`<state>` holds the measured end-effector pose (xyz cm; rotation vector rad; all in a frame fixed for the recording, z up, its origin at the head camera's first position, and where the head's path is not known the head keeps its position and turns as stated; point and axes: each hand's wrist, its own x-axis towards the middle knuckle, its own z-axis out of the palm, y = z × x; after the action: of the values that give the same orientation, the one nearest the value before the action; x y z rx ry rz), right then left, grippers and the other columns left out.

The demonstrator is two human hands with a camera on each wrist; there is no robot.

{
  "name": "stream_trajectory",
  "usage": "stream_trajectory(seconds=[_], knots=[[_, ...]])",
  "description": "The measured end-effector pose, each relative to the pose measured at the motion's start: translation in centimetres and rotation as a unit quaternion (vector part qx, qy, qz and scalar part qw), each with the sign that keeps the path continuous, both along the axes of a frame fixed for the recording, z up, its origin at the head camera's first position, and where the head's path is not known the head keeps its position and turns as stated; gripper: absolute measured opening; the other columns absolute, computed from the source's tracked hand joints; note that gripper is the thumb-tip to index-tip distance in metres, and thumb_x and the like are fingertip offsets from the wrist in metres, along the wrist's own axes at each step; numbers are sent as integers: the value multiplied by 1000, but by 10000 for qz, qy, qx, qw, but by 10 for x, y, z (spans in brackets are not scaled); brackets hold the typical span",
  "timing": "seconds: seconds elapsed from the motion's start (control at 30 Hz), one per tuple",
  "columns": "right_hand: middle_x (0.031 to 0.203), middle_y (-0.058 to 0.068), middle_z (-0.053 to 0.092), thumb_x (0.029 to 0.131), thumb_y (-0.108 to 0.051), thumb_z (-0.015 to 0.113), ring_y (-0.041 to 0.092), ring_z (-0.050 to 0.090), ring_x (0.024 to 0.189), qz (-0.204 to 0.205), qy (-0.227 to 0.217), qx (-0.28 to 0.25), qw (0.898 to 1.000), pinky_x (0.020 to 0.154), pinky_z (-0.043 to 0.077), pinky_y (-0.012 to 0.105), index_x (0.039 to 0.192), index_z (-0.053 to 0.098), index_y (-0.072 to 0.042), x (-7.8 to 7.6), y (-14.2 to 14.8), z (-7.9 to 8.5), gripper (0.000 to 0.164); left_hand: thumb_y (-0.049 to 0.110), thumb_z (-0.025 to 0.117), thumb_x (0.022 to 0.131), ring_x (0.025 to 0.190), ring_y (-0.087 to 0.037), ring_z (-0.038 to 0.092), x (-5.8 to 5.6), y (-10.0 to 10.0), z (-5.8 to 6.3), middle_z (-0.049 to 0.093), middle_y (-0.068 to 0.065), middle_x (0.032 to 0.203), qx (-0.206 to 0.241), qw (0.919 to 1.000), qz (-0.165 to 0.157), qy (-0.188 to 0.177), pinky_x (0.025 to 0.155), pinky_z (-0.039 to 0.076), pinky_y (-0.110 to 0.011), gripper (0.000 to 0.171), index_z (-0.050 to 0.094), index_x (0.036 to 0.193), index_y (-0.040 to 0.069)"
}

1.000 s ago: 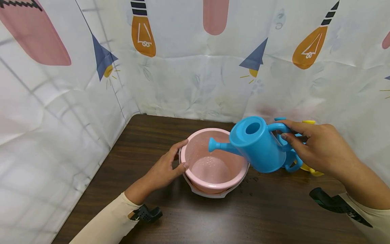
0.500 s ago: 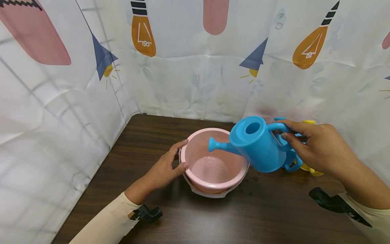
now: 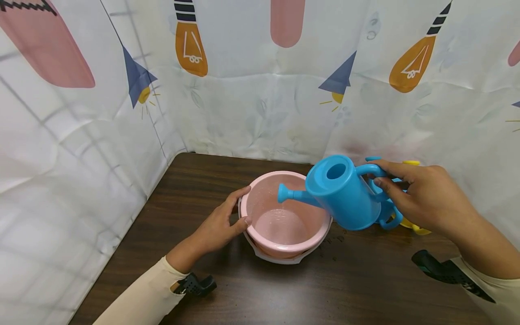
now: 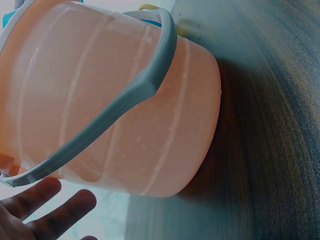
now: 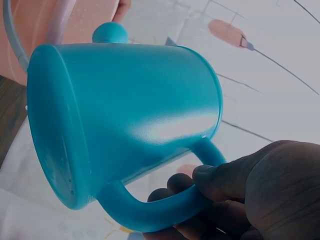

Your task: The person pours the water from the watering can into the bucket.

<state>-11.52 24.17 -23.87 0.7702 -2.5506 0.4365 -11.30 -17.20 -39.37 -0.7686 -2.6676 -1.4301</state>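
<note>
A pink bucket (image 3: pixel 284 246) with a pale swing handle (image 4: pixel 112 112) stands on the table. Thumb and forefinger of my left hand (image 3: pixel 217 223) touch its left rim; the fingers seen in the left wrist view are straight and spread. My right hand (image 3: pixel 430 194) grips the handle of a blue watering can (image 3: pixel 347 194), fingers curled round it. The can is tilted left, its spout over the bucket's opening. Fine streams of water fall from the spout and ripple the water at the bottom. In the right wrist view, the can's body (image 5: pixel 135 110) hides most of the bucket.
Behind the right hand, partly hidden, are another blue object with a handle (image 3: pixel 390 216) and a yellow one (image 3: pixel 420 229). Water drops (image 3: pixel 334 243) dot the dark wooden table (image 3: pixel 284 293) right of the bucket. A printed white curtain (image 3: pixel 252 113) hangs behind.
Both hands, the bucket and the watering can stay in place. Water keeps falling, and the ripples in the bucket shift slightly.
</note>
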Motion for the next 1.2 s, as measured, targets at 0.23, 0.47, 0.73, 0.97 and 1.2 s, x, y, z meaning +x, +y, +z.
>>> stream_trajectory(seconds=[0.23, 0.47, 0.73, 0.97, 1.2], knots=[[104, 23, 74, 81, 2, 82, 33, 70, 70, -15, -16, 5, 10000, 55, 51, 38, 127, 69, 3, -1, 0, 0, 48, 50, 56, 100, 125, -28, 59, 1, 0, 1, 48, -11, 149, -4, 10000, 18, -33, 94, 50, -52, 72, 26, 161, 28], [106, 24, 74, 81, 1, 82, 34, 71, 72, -32, -43, 11, 10000, 57, 52, 41, 127, 70, 3, 0, 0, 0, 48, 51, 56, 100, 124, -28, 59, 0, 0, 0, 48, -11, 149, -9, 10000, 4, -10, 94, 50, -51, 72, 26, 161, 28], [104, 23, 74, 81, 0, 82, 33, 70, 71, -63, -59, 16, 10000, 55, 50, 39, 128, 70, 1, 0, 0, 0, 48, 54, 55, 101, 124, -27, 59, 0, 0, -1, 48, -11, 149, -7, 10000, -28, 52, 94, 51, -51, 73, 25, 161, 27], [104, 23, 74, 81, 1, 82, 34, 71, 71, -26, -44, -15, 10000, 57, 52, 42, 127, 70, 1, -1, 0, 0, 48, 55, 54, 101, 124, -27, 59, -1, 0, -2, 48, -10, 149, -10, 10000, -42, 65, 94, 50, -51, 73, 25, 161, 27], [106, 23, 74, 81, 1, 82, 34, 70, 72, -27, -43, -13, 10000, 57, 51, 42, 127, 70, 1, -1, -1, 0, 47, 55, 54, 101, 125, -28, 58, -1, 0, -1, 46, -11, 152, 30, 9999, -85, 57, 95, 51, -51, 73, 25, 161, 26]])
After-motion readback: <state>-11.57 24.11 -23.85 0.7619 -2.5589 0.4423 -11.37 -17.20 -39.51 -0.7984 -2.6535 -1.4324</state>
